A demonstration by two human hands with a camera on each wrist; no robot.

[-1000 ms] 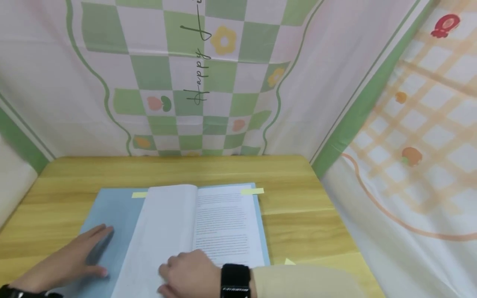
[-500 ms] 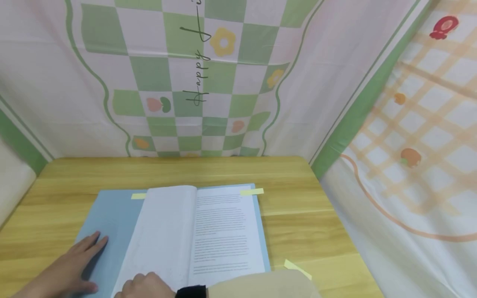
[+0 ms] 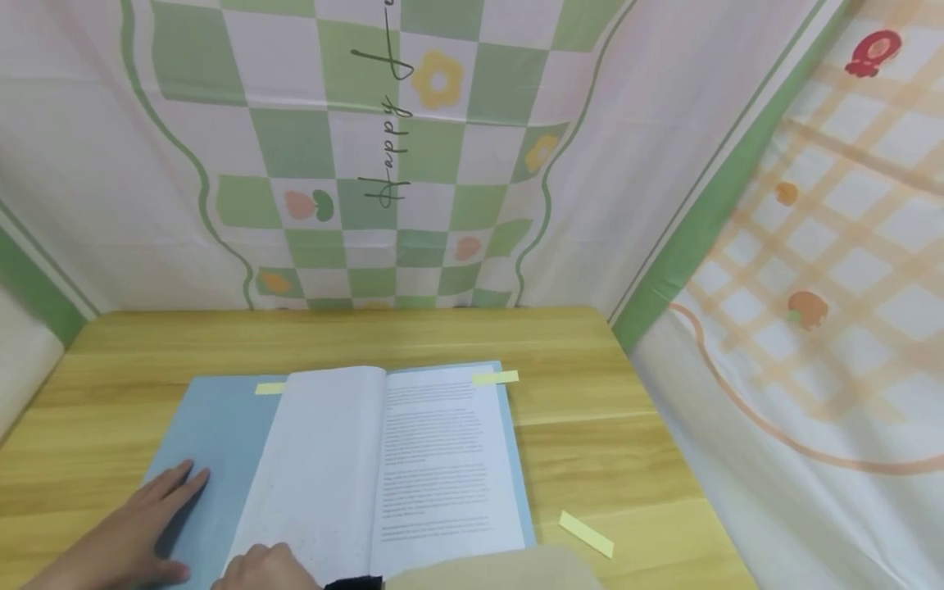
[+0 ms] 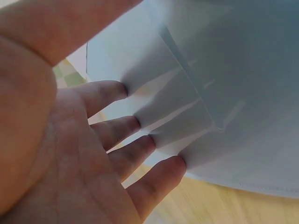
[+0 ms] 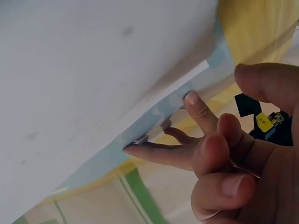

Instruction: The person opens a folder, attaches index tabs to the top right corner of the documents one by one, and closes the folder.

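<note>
An open blue-covered book (image 3: pixel 424 492) lies on the table; its left page is blank and its right page printed. My left hand (image 3: pixel 125 528) rests on the blue cover (image 3: pixel 221 434) at left, fingers spread, thumb apart; the left wrist view shows the fingertips (image 4: pixel 175 163) against it. My right hand (image 3: pixel 265 567) overlaps the blank page's lower left. The right wrist view shows its fingers (image 5: pixel 224 186) loosely bent, thumb apart, nothing between them, near the page's edge. One yellow sticky strip (image 3: pixel 270 388) is at the left page's top, another strip (image 3: pixel 496 378) at the right page's top.
A third yellow strip (image 3: pixel 586 534) lies on the wooden table (image 3: pixel 590 426) right of the book. A checked cloth (image 3: pixel 354 147) hangs behind the table, and an orange-checked cloth (image 3: pixel 833 270) hangs at right. My right sleeve (image 3: pixel 501 569) crosses the book's lower edge.
My right hand has moved left and down across the blank page, from near the spine to its lower left. My left hand has slid slightly down and left. The loose strip is now uncovered.
</note>
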